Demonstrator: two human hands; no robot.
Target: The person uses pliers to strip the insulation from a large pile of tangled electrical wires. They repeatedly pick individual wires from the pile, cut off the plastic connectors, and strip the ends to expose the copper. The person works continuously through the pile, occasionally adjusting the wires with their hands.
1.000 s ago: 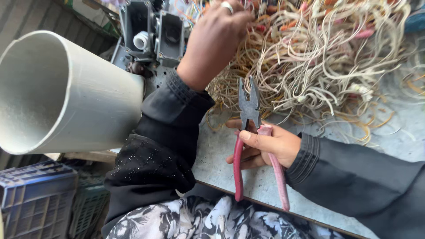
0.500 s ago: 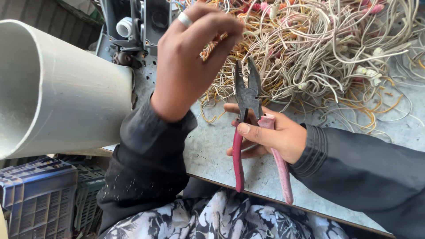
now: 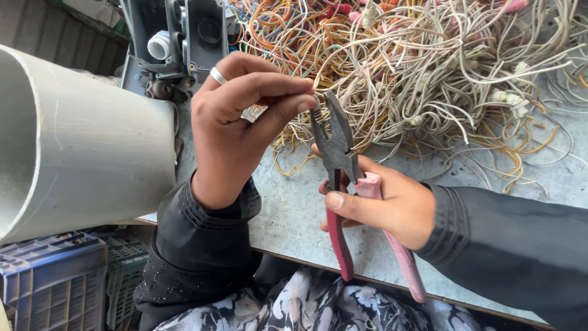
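Left hand [image 3: 236,125] raised, thumb and fingertips pinched together. Right hand [image 3: 383,205] lower right, fingers curled closed, thumb extended left.

Dark grey steel pliers [image 3: 335,144] carried faded pink and deeper red rubber handles. Tangled heap of thin wires [image 3: 429,67] ran mostly cream-white, with orange, yellow and a few pink strands. Wide plastic pipe [image 3: 86,159] was pale grey. Worn tabletop [image 3: 294,208] showed mottled grey-blue. Silver band ring [image 3: 218,75] on one finger. Long sleeves [image 3: 508,239] black; lap fabric [image 3: 318,306] grey-and-white floral print. Slatted plastic crate [image 3: 52,279] blue-grey.
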